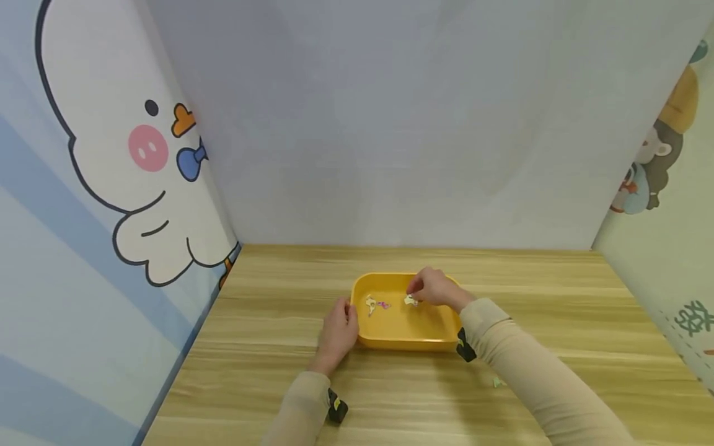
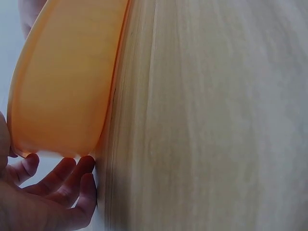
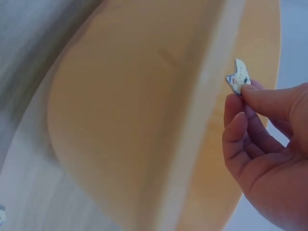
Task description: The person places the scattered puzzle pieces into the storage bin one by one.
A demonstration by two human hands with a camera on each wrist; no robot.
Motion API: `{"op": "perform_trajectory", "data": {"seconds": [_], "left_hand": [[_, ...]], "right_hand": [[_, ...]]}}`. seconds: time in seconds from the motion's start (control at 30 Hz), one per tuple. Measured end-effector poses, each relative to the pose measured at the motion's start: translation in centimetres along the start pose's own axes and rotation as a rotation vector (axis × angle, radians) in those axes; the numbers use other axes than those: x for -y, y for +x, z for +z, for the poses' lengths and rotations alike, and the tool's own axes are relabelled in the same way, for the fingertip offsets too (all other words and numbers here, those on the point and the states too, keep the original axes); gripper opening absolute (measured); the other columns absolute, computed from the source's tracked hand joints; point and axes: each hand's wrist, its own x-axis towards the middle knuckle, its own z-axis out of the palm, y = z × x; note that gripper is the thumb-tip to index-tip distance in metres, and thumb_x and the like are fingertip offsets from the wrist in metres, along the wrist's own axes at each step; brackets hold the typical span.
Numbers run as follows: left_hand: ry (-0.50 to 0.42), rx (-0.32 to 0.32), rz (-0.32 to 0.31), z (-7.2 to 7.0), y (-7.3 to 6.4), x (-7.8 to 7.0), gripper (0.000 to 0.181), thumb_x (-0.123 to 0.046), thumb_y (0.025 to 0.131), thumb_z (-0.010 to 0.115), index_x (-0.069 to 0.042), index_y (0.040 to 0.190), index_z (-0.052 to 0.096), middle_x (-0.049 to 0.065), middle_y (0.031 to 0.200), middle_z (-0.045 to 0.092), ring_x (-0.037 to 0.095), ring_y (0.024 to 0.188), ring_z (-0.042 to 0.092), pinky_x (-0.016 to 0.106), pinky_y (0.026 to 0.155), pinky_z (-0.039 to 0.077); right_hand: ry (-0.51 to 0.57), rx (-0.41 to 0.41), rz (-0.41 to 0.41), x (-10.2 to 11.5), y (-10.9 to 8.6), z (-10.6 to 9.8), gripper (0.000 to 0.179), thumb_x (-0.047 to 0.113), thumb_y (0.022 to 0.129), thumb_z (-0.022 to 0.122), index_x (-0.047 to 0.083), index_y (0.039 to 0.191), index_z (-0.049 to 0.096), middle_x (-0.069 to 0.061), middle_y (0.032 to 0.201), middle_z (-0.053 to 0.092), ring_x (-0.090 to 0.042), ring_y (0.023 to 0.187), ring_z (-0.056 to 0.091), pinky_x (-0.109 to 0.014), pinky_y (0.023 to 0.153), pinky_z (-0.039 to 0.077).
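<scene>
A plain pale backdrop [image 1: 390,124] is filling 12 o'clock in the head view, a blue-striped panel with a white cartoon bird [image 1: 100,49] is standing at 9, and a pale green panel [image 1: 641,266] with cartoon figures is standing at 3. A wood-grain table [image 1: 279,279] is spreading across 6 o'clock. Two beige sleeves [image 1: 546,384] are lying over it, from about 7 and 4 o'clock. A yellow tray [image 1: 390,328] is resting on the table and serving as the dial from here. The hands are working apart: the left hand [image 1: 338,325] is gripping the tray's end near 8 to 9 o'clock, its bent fingers pressing the outer wall, while the right hand [image 1: 436,290] is hovering over the tray at 2. Below each hand, a small black wrist device [image 1: 336,410] is sitting on the cuff. The right thumb and fingers are pinching a small patterned piece [image 3: 239,77] just off the tray's middle, toward 12 (whether it is touching the floor, I cannot tell). A cream piece [image 1: 370,303] is lying inside at 9, with a smaller pink piece [image 1: 383,305] just beside it toward 3. A tiny greenish piece [image 1: 498,383] is lying on the table at 4.
</scene>
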Motion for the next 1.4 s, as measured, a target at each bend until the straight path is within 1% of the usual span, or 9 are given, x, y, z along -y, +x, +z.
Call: {"op": "perform_trajectory", "data": {"seconds": [0.2,0.43,0.63,0.87,1.1,1.27,1.33,1.4], "left_hand": [[-0.003,0.001,0.008,0.1,0.1,0.1,0.010,-0.013,0.100,0.046,-0.008,0.091,0.048,0.003,0.074,0.048,0.015,0.064,0.048,0.028,0.053,0.043],[-0.003,0.015,-0.010,0.1,0.1,0.1,0.010,-0.015,0.100,0.045,-0.009,0.092,0.047,0.003,0.074,0.048,0.015,0.063,0.048,0.028,0.052,0.043],[0.001,0.003,0.008,0.1,0.0,0.2,0.010,-0.013,0.100,0.047,-0.009,0.091,0.047,0.002,0.074,0.047,0.015,0.064,0.047,0.028,0.053,0.042],[-0.002,0.001,0.006,0.0,0.0,0.2,0.010,-0.013,0.100,0.047,-0.009,0.091,0.047,0.003,0.074,0.047,0.015,0.065,0.047,0.028,0.054,0.042],[-0.014,0.024,-0.010,0.1,0.1,0.2,0.010,-0.013,0.100,0.046,-0.009,0.092,0.047,0.003,0.074,0.047,0.015,0.064,0.048,0.028,0.052,0.043],[-0.022,0.018,-0.005,-0.1,0.1,0.2,0.010,-0.012,0.100,0.046,-0.009,0.091,0.046,0.004,0.074,0.047,0.015,0.064,0.048,0.028,0.052,0.043],[-0.015,0.008,0.007,-0.1,0.1,0.2,0.010,-0.012,0.100,0.046,-0.008,0.090,0.047,0.003,0.074,0.047,0.015,0.064,0.048,0.028,0.052,0.043],[-0.007,-0.002,0.015,-0.1,0.0,0.2,0.010,-0.012,0.099,0.047,-0.008,0.090,0.047,0.003,0.073,0.048,0.015,0.064,0.048,0.028,0.053,0.043]], "right_hand": [[-0.071,-0.006,-0.004,0.5,0.5,0.6,0.009,0.001,0.087,0.064,0.003,0.091,0.071,-0.003,0.084,0.065,-0.017,0.075,0.058,-0.033,0.069,0.050],[-0.093,-0.027,0.004,0.6,0.7,1.4,0.009,-0.001,0.085,0.065,0.004,0.089,0.072,-0.005,0.085,0.066,-0.019,0.077,0.057,-0.035,0.072,0.049],[-0.120,-0.058,0.009,0.5,1.0,2.0,0.010,-0.002,0.083,0.066,0.004,0.088,0.072,-0.005,0.086,0.067,-0.020,0.076,0.057,-0.035,0.073,0.049],[-0.112,-0.066,0.010,0.4,1.4,2.7,0.008,-0.001,0.083,0.066,0.002,0.086,0.072,-0.007,0.082,0.066,-0.020,0.074,0.058,-0.035,0.070,0.050],[-0.119,-0.089,0.015,-0.1,1.7,3.1,0.008,-0.002,0.082,0.065,0.002,0.086,0.072,-0.008,0.081,0.066,-0.020,0.076,0.058,-0.036,0.071,0.050],[-0.139,-0.101,0.019,0.1,1.9,3.2,0.010,-0.002,0.081,0.065,0.003,0.085,0.072,-0.007,0.082,0.066,-0.021,0.077,0.058,-0.036,0.072,0.049],[-0.151,-0.107,0.019,0.1,1.9,3.3,0.010,-0.002,0.080,0.065,0.003,0.084,0.072,-0.006,0.082,0.067,-0.021,0.076,0.059,-0.036,0.071,0.049],[-0.148,-0.108,0.038,0.2,2.0,3.4,0.011,-0.003,0.079,0.065,0.003,0.084,0.072,-0.007,0.082,0.067,-0.022,0.077,0.059,-0.036,0.072,0.049]]}}
